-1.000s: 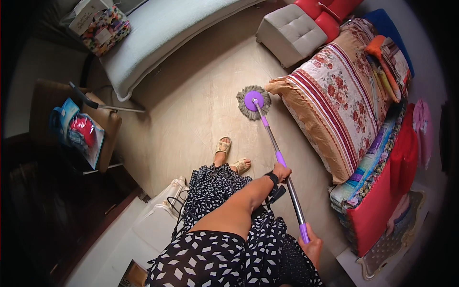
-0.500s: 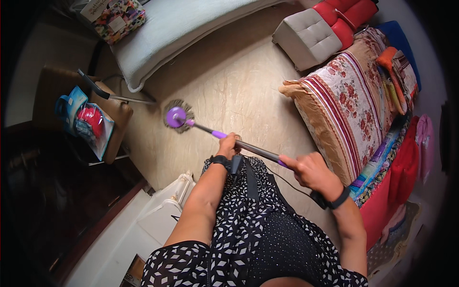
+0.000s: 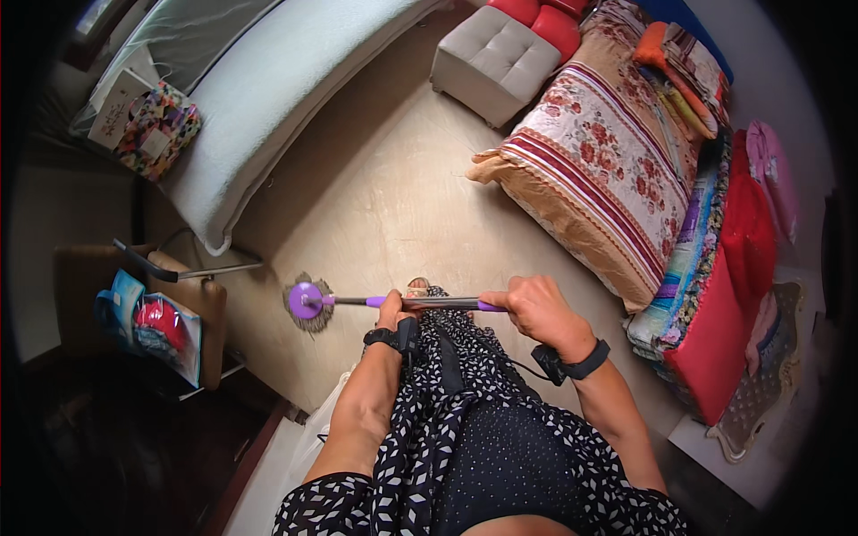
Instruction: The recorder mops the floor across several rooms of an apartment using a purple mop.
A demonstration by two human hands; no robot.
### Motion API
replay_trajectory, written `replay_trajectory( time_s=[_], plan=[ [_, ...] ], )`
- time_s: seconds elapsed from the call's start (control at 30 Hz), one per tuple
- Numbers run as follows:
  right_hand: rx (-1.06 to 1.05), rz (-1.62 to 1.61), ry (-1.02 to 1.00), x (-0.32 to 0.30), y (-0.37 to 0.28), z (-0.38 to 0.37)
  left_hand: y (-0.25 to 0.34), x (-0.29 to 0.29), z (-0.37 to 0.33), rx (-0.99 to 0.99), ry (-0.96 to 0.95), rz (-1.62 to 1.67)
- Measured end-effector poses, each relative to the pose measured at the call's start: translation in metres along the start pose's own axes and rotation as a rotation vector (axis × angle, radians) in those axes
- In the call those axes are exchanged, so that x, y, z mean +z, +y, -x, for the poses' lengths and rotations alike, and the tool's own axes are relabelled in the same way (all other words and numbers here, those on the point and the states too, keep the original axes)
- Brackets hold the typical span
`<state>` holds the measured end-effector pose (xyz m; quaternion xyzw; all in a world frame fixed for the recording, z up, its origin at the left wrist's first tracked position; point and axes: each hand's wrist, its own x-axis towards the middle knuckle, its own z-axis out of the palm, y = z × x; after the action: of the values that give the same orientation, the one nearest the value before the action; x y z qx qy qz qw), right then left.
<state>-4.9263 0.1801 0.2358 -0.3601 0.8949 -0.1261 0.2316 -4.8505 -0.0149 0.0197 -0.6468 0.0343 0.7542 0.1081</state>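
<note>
A spin mop (image 3: 438,304) with a metal and purple handle lies across in front of me, pointing left. Its round purple head (image 3: 306,301), fringed with grey strands, rests on the beige floor near the chair. My left hand (image 3: 391,311) is closed round the lower purple part of the handle. Around the upper end, my right hand (image 3: 542,310) is wrapped, with the thumb side along the purple grip. Both wrists wear dark bands with small devices, and a cable hangs by the right one.
A brown chair (image 3: 211,304) holding a clear-and-blue bag (image 3: 161,323) stands left of the mop head. The white-covered bed (image 3: 295,80) lies at the far left. A beige tufted stool (image 3: 496,64) and a floral-covered stack of bedding (image 3: 599,152) line the right. My foot (image 3: 417,284) shows below the handle.
My view has turned, so the furniture appears shifted. The mop handle now lies nearly level across the view instead of slanting. Both hands keep their hold.
</note>
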Motion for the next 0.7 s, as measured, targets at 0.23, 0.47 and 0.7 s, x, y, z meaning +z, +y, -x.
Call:
replay_trajectory(
  time_s=[0.23, 0.47, 0.7],
  plan=[
    [0.412, -0.079, 0.066, -0.003, -0.01, 0.079, -0.046, 0.07, -0.05, 0.278, -0.08, -0.734],
    [0.67, -0.258, 0.086, 0.03, -0.036, 0.091, -0.086, 0.125, -0.063, 0.204, -0.382, -1.175],
    [0.69, -0.271, 0.149, 0.032, -0.027, 0.138, -0.149, 0.125, -0.048, 0.089, -0.518, -1.296]
  ],
)
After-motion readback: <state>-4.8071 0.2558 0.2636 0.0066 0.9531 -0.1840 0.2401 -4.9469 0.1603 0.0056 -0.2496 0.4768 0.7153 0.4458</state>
